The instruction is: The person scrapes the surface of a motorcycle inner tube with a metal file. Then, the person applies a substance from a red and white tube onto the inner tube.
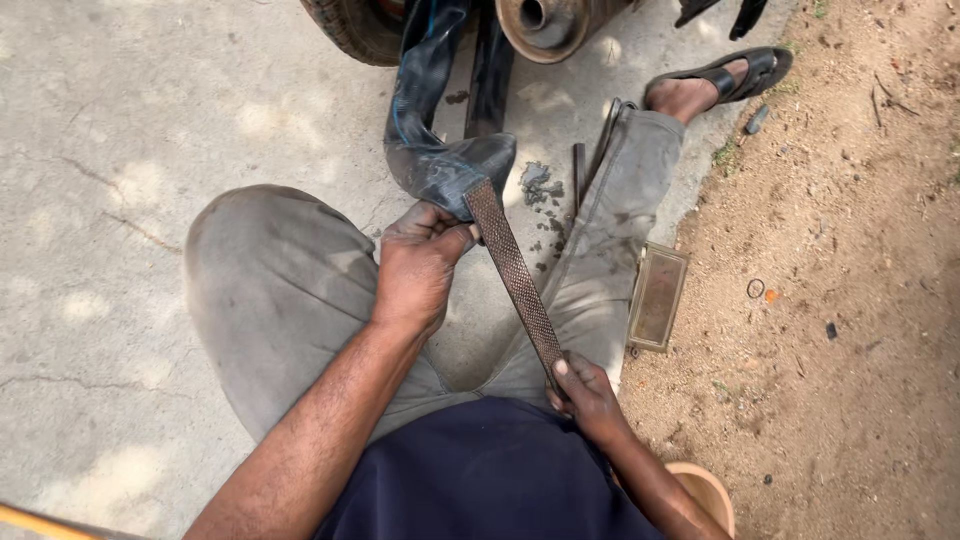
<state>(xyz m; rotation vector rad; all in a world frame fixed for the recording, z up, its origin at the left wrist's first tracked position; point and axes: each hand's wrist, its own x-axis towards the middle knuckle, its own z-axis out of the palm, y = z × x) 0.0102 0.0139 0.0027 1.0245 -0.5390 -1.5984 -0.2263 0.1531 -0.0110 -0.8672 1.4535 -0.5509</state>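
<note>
Inner tube (black rubber) folded over left knee, at 12 o'clock from left hand, which clenches fold tight. Right hand grasps rasp by lower end — tip rests on rubber. Judgement: keep patch taut, stroke light and flat — avoid gouging.

Concrete floor w/ metal tin (dirt edge).

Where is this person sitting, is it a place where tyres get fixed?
Probably, yes: an outdoor roadside repair spot. The person sits on bare concrete ground beside dirt, the left hand gripping a black rubber inner tube, the right hand holding a long rasp, near a wheel.
</note>
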